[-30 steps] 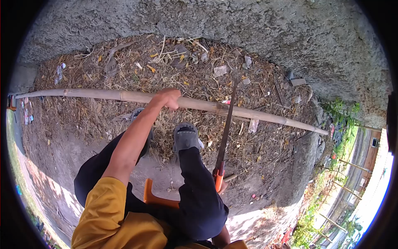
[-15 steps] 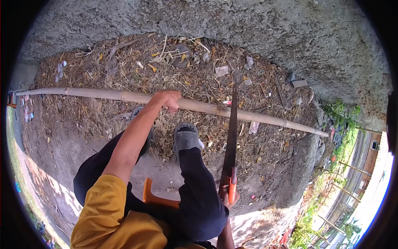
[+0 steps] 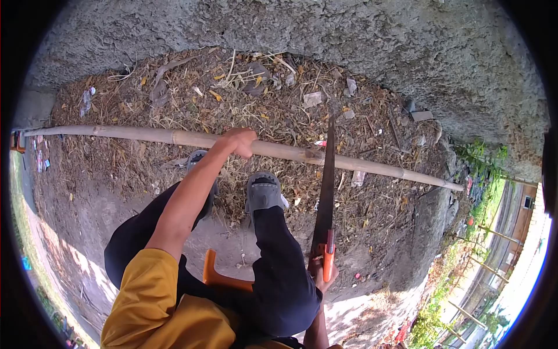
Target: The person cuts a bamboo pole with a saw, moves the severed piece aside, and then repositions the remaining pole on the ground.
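A long bamboo pole runs from left to right across the view. My left hand is wrapped round it near its middle. In my right hand is a handsaw with an orange handle and a long dark blade. The blade points away from me and crosses the pole just right of a joint in the bamboo. Whether its teeth are cutting into the bamboo is hard to see. My right fingers are partly hidden behind the handle.
Dry leaves, straw and bits of litter cover the ground up to a rough stone wall. My sandalled foot is on the near side of the pole. An orange plastic seat is beneath me. Plants grow at right.
The saw's handle has moved slightly forward, away from me. My left hand keeps its place on the bamboo pole, and the view has shifted a little.
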`<state>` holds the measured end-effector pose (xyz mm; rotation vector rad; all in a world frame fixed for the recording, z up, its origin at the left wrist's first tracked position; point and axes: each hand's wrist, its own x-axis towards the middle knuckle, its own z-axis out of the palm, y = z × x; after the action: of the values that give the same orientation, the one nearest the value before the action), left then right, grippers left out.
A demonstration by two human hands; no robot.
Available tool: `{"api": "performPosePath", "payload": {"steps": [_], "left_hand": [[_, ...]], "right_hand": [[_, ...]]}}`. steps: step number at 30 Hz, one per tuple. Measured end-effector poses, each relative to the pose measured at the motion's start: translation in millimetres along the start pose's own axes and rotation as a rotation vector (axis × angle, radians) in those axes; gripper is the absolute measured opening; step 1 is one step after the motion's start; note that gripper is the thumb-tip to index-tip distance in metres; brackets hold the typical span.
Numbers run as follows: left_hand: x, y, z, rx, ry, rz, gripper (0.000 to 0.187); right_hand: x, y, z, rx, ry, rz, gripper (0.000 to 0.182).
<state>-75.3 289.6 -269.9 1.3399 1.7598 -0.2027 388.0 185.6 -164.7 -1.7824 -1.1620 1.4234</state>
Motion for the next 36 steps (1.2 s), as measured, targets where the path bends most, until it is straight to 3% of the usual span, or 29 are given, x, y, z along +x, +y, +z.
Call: {"api": "performPosePath", "payload": {"steps": [8, 23, 27, 33, 35, 36], "left_hand": [[-2.2, -1.0, 6.7, 0.024, 0.105, 0.046, 0.038], [-8.7, 3.9, 14.8, 0.046, 0.2, 0.065, 0.037], [-8.6, 5.3, 14.2, 0.055, 0.16, 0.04, 0.037], [-13.7, 9.5, 14.5, 0.086, 0.176, 0.031, 0.035], [-11.3, 9.1, 22.6, 0.114, 0.202, 0.005, 0.035], [-9.4, 7.5, 24.2, 0.116, 0.202, 0.006, 0.035]], "right_hand": [[2.4, 3.3, 2.3, 0.02, -0.041, -0.151, 0.017], [-15.1, -16.6, -5.1, -0.148, -0.034, -0.061, 0.016], [-14.1, 3.0, -14.3, -0.145, -0.053, -0.127, 0.015], [-11.3, -24.4, 12.5, -0.172, 0.02, -0.014, 0.016], [2.8, -33.2, 24.7, -0.219, -0.003, -0.074, 0.017], [14.5, -28.2, 26.4, -0.09, -0.112, -0.076, 0.017]]}}
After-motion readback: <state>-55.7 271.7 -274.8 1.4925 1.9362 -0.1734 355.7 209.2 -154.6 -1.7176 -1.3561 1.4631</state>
